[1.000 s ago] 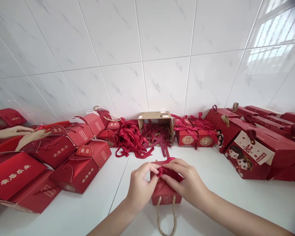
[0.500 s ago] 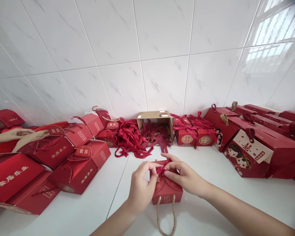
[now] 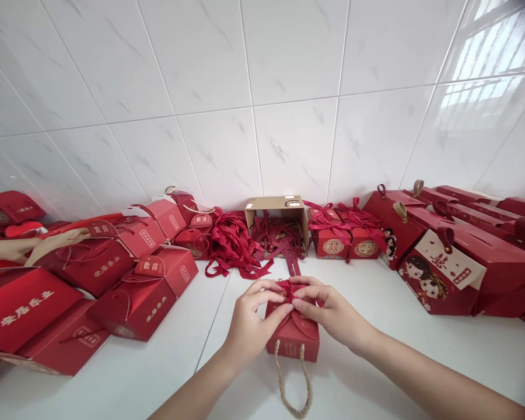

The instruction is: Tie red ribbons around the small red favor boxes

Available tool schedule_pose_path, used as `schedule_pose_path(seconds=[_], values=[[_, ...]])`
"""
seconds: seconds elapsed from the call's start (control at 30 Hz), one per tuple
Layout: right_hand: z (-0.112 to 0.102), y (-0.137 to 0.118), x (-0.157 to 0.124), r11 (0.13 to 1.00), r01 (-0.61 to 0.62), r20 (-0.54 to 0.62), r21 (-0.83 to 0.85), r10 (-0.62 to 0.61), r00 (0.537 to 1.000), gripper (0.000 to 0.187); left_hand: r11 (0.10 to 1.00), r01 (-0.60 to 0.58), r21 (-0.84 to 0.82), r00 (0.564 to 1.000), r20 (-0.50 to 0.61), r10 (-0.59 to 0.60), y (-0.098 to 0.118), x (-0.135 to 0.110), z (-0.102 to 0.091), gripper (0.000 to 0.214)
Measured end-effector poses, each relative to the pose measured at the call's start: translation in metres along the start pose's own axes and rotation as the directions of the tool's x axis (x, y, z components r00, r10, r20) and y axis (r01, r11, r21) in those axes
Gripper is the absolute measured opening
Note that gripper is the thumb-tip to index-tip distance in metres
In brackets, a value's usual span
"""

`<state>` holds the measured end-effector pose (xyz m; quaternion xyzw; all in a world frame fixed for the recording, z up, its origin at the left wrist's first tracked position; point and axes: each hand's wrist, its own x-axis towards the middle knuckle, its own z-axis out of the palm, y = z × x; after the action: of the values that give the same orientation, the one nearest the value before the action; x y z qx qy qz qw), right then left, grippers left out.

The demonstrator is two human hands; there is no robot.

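Observation:
A small red gift box (image 3: pixel 294 332) sits in front of me on the white tabletop, its rope handle (image 3: pixel 308 385) hanging toward me. Across its top runs a dark red ribbon (image 3: pixel 291 291), gathered into a knot or bow that my fingers partly cover. My left hand (image 3: pixel 256 312) pinches the ribbon from the left, thumb and fingers close together. From the other side my right hand (image 3: pixel 328 309) grips the ribbon with thumb and index finger, the fingertips of both hands almost touching. Both hands rest just above the box's lid.
Loose red ribbons (image 3: pixel 236 242) lie behind, beside an open cardboard box (image 3: pixel 275 203) of dark red strips. Ribbon-tied boxes (image 3: pixel 332 244) stand to its right. Larger red boxes line the right (image 3: pixel 446 274) and left (image 3: pixel 135 303). Another person's hand (image 3: pixel 56 242) reaches in at far left.
Both hands have drawn closer together over the ribbon, and my left thumb now reaches toward the knot. The box has shifted slightly left. At far left, the other person's hand has moved slightly.

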<state>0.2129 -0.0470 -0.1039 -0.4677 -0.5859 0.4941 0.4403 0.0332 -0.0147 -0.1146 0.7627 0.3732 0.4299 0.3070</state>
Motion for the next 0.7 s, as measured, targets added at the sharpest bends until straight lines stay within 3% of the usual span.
schedule_pose_path(seconds=[0.2, 0.33, 0.57, 0.7], values=[[-0.013, -0.016, -0.011, 0.937, 0.107, 0.068, -0.332, -0.09, 0.994, 0.016, 0.999, 0.023, -0.04, 0.989, 0.15, -0.017, 0.007, 0.008, -0.016, 0.006], [-0.02, -0.026, -0.02, 0.838, 0.107, 0.053, -0.536, -0.093, 0.994, 0.013, 1.0, 0.02, 0.023, 0.953, 0.301, -0.026, 0.018, 0.011, -0.029, 0.005], [-0.019, -0.027, -0.026, 0.854, 0.112, 0.123, -0.509, -0.057, 0.991, 0.016, 0.991, 0.11, 0.078, 0.913, 0.386, -0.132, 0.033, 0.009, -0.034, 0.005], [-0.02, -0.03, -0.027, 0.791, 0.258, 0.171, -0.555, -0.195, 0.966, 0.019, 0.988, 0.152, 0.02, 0.906, 0.396, -0.147, 0.032, 0.008, -0.031, 0.005]])
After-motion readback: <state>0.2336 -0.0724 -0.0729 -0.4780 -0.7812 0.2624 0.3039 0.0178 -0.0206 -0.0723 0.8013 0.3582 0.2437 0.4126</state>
